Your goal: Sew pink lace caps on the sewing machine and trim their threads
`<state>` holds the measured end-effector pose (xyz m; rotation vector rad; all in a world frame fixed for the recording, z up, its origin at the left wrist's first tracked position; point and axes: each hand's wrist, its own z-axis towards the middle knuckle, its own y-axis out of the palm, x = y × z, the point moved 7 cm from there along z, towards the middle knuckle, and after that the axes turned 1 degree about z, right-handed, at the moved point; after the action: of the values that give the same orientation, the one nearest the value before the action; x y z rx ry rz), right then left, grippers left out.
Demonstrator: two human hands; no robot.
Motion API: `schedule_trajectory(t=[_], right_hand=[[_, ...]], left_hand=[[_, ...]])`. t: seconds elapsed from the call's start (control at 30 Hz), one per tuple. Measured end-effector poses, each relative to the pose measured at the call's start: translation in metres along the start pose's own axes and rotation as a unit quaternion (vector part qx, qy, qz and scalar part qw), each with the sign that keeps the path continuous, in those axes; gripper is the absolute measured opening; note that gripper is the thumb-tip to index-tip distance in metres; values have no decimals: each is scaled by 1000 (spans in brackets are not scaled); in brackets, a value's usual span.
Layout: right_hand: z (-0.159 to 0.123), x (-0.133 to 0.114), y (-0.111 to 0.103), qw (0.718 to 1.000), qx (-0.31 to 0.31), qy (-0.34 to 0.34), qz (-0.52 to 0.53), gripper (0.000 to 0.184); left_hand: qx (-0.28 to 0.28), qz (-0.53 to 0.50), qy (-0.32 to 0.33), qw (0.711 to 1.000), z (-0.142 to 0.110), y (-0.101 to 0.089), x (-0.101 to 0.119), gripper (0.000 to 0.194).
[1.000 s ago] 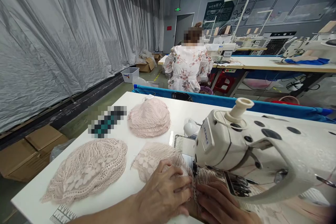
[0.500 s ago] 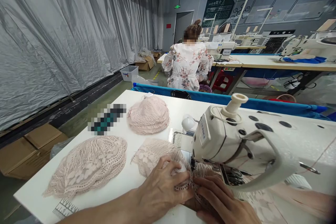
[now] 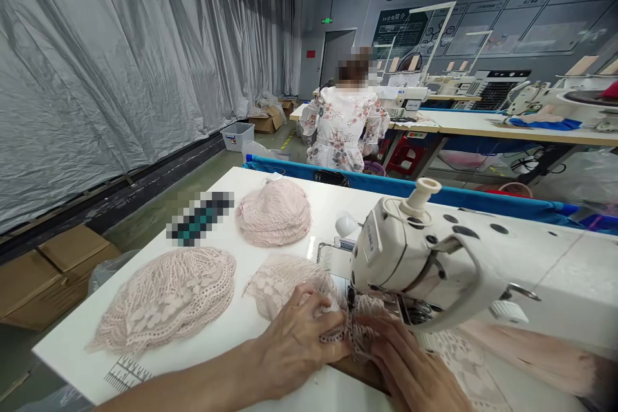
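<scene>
Head view: left hand (image 3: 302,341) pinches an edge of the pale pink lace piece (image 3: 284,278) between curled fingers, right hand (image 3: 410,360) presses down on it, any pinch hidden; lace lies under both, at the lockstitch sewing machine's (image 3: 386,257) needle area between the fingertips. Judged mid-seam, not finished; lace stacks left of the grip (image 3: 168,302) and beyond it (image 3: 275,212), sewn or waiting, cannot tell. Legible: faint "JUKI" on the machine, "CLOTHING" and "Quality Is The Lifeline Of An Enterpris…" on the far wall (image 3: 531,19).
</scene>
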<state>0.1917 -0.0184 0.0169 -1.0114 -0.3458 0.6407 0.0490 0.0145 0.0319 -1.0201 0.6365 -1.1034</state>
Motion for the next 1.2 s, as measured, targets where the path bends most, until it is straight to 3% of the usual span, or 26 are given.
schedule_trajectory(t=[0.1, 0.2, 0.3, 0.43, 0.57, 0.73, 0.87, 1.07, 1.2], right_hand=[[0, 1, 10, 998, -24, 28, -57, 37], [1, 3, 13, 993, -10, 48, -104, 34], [4, 5, 12, 992, -11, 59, -109, 39], [8, 0, 2, 995, -36, 26, -85, 50], [3, 2, -4, 997, -79, 3, -5, 23], [-12, 19, -2, 988, -134, 35, 68, 50], [-18, 24, 1, 988, -127, 58, 73, 59], [-10, 14, -6, 996, -72, 42, 39, 34], [-2, 9, -10, 995, -77, 36, 42, 20]], left_hand=[[-2, 5, 2, 1000, -1, 2, 1, 30], [9, 10, 6, 1000, -1, 2, 1, 34], [16, 8, 3, 1000, -1, 2, 0, 35], [2, 5, 6, 1000, -1, 3, 1, 24], [3, 14, 4, 1000, -1, 1, 2, 24], [1, 18, 1, 1000, 0, -2, 2, 27], [-22, 22, 0, 1000, -1, 0, 3, 30], [-22, 4, -6, 1000, -1, -1, 2, 29], [-16, -3, -1, 1000, -2, 1, 2, 32]])
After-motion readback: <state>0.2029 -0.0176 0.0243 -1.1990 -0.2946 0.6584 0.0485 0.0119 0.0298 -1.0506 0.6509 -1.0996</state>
